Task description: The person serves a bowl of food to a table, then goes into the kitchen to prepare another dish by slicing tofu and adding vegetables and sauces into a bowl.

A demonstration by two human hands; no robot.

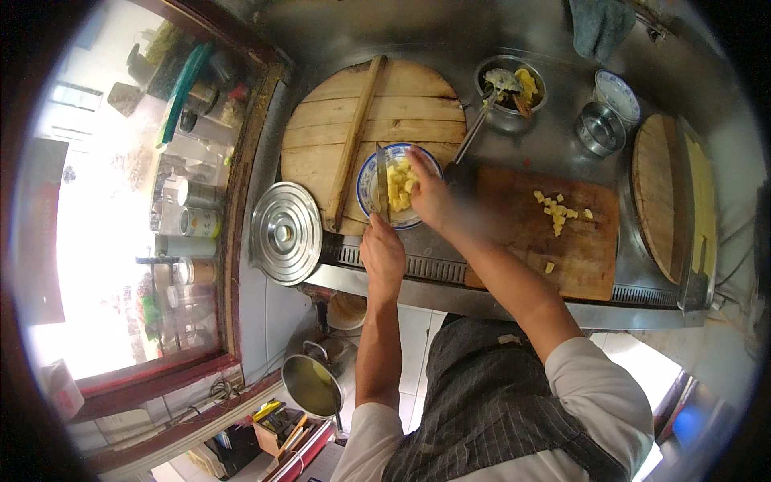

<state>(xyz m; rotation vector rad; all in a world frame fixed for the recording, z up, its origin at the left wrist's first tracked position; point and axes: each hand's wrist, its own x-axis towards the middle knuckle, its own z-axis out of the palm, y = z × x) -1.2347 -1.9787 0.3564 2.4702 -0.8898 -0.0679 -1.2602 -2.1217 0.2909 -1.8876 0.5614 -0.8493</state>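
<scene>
Now L hand [382, 255] grips knife [381, 191], R hand [428, 195] over bowl [367, 189].

harsh daylight blows out the window [120, 241] at left; fisheye edges bend and darken, right hand [430, 197] slightly blurred.

- bowl [368, 186] under both hands: white, blue patterned rim
- cubes [399, 183] in it, by right hand [430, 197]: pale yellow
- knife [382, 191] above left hand [382, 255]: grey steel blade
- cutting board [578, 249] right of right hand: reddish brown, a few yellow cubes on it
- round wooden lid [401, 112] beyond the hands: light tan planks
- pot lid [285, 233] left of left hand: shiny silver, concentric rings
- apron [482, 402] below the hands: dark grey, thin stripes
- sleeves [602, 386]: white
- cloth [601, 24] far beyond right hand: dull blue-grey
</scene>
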